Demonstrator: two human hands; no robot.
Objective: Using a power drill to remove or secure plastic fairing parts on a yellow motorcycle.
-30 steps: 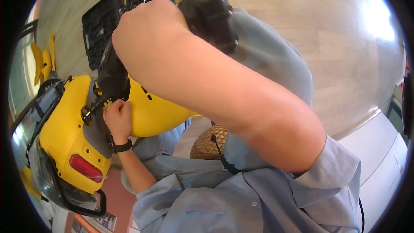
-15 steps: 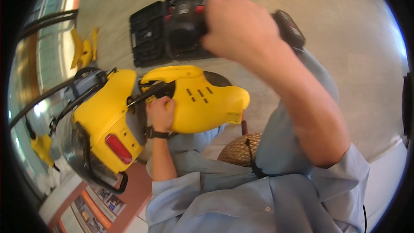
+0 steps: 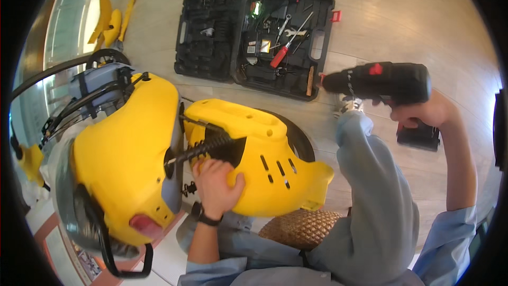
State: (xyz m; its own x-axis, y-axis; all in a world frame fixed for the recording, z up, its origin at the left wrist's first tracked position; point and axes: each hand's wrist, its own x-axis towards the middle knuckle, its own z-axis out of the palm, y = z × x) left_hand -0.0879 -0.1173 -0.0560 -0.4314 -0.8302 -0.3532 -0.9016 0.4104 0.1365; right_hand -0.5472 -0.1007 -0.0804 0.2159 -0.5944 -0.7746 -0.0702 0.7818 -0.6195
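One black drill [image 3: 391,80], level at frame right, points left, up-right of the central yellow cover [image 3: 251,172]; your right fingers [image 3: 410,115] grasp it, left fingers [image 3: 210,166] curl at the cover's edge, grip unclear.

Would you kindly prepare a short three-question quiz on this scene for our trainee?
1. Multiple choice: what does the right hand hold?
A) a wrench
B) a black pistol-shaped power drill
C) a woven basket
2. True or false: a red-handled metal screwdriver lies in the open black toolcase.
3. Short answer: what does the left hand touch?

Key: 1. B; 2. True; 3. A curved yellow panel with dark slots.
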